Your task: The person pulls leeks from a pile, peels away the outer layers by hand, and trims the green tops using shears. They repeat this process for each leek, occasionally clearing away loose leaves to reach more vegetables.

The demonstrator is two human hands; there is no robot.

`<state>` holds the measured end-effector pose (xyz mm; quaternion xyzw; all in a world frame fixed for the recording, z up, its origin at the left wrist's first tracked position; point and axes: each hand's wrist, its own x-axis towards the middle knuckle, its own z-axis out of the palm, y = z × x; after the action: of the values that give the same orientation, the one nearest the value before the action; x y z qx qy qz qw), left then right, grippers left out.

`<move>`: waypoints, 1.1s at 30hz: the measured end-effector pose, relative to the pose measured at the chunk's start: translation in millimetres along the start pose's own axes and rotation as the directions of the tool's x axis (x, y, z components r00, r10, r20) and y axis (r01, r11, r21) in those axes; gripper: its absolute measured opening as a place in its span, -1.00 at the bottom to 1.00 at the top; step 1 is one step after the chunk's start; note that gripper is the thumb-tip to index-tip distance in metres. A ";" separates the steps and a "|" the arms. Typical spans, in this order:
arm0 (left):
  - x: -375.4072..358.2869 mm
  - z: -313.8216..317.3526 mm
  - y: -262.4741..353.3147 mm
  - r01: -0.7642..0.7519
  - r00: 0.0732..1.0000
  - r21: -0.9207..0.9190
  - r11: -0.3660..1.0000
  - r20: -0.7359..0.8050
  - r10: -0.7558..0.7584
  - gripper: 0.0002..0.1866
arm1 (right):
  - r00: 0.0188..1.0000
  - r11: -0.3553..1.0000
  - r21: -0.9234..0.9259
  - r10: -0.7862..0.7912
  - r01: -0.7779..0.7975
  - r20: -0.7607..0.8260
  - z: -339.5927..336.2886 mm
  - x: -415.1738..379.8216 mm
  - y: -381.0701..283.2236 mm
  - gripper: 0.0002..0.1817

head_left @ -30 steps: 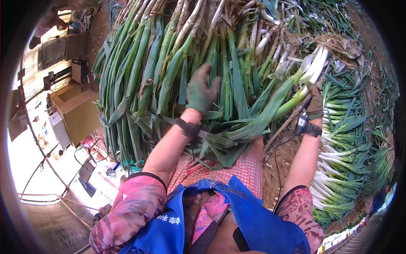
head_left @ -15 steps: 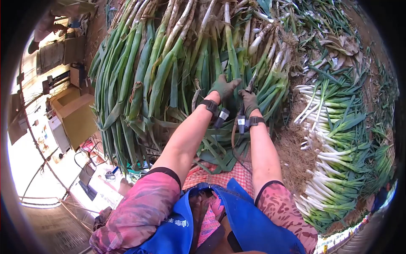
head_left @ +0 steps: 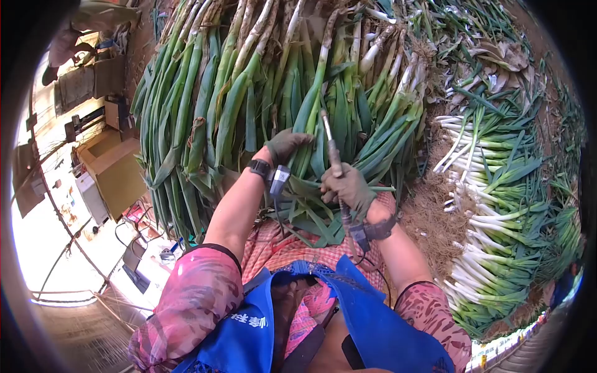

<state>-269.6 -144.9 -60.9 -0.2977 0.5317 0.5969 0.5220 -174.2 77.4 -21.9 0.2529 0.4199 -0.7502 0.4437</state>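
My left hand (head_left: pixel 289 144), in a dark green glove, lies at the lower part of a big pile of green onions (head_left: pixel 239 118); its fingers close round the leaves of one stalk (head_left: pixel 311 102). The stalk's root end points up, away from me. To the right, my gloved right hand (head_left: pixel 349 188) is wrapped round a thin wand-like tool (head_left: pixel 331 144) with a metal tip, which points up beside that stalk. A hose or cable runs down from the tool past my wrist. Both wrists carry black straps with small boxes.
Trimmed onions with white stems (head_left: pixel 482 245) lie in a long row at the right. Between row and pile are loose roots (head_left: pixel 432 214). Leaf scraps (head_left: pixel 497 62) cover the ground at upper right. A cardboard box (head_left: pixel 115 171) and a person's foot (head_left: pixel 51 74) are at the left.
My left hand has moved left and a little down, drawing the stalk aslant. My right hand has come down and toward me, and the tool now shows fully, apart from my left hand.
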 end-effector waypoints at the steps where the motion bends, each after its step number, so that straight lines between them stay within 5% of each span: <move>1: -4.9 1.9 -9.9 0.009 1.000 -0.028 1.000 -0.009 -0.009 -0.63 | 0.999 0.999 -0.034 0.022 -0.023 -0.041 4.4 3.1 3.4 -0.71; 5: -14.3 10.6 -28.4 -0.054 0.998 -0.150 0.987 0.021 0.058 -0.55 | 0.985 0.989 -0.138 0.025 -0.049 -0.168 10.7 15.3 11.3 -0.68; 9: -17.9 11.3 -29.8 -0.021 0.984 -0.076 0.997 -0.179 0.008 -0.27 | 0.979 0.975 -0.218 -0.016 -0.029 -0.202 1.1 60.7 4.0 -0.67; 16: -14.3 10.1 -34.8 0.005 0.964 0.085 0.996 -0.265 0.018 0.01 | 0.966 0.926 -0.359 0.022 -0.117 -0.257 11.2 53.6 8.8 -0.60; 19: -10.2 7.6 -37.8 -0.009 0.966 0.122 0.993 -0.256 0.041 0.05 | 0.967 0.952 -0.280 0.054 -0.126 -0.250 20.8 38.1 1.5 -0.57; 20: -11.0 9.6 -37.5 -0.008 0.964 0.087 0.996 -0.266 0.031 0.05 | 0.960 0.853 -0.521 -0.105 -0.047 -0.259 -6.8 75.9 42.7 -0.59; 25: -17.1 11.2 -38.6 0.028 0.967 0.071 0.997 -0.256 -0.009 0.08 | 0.980 0.948 -0.319 -0.058 -0.005 -0.190 -18.6 129.1 -36.4 -0.65; 33: -13.4 16.2 -62.7 0.050 0.968 -0.150 0.987 -0.237 -0.085 -0.01 | 0.967 0.920 -0.389 -0.137 0.044 -0.214 -31.8 181.8 -105.0 -0.67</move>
<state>-203.7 -140.5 -64.9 -0.4228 0.5369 0.5745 0.4505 -353.1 48.8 -132.6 0.2298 0.6190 -0.6384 0.3956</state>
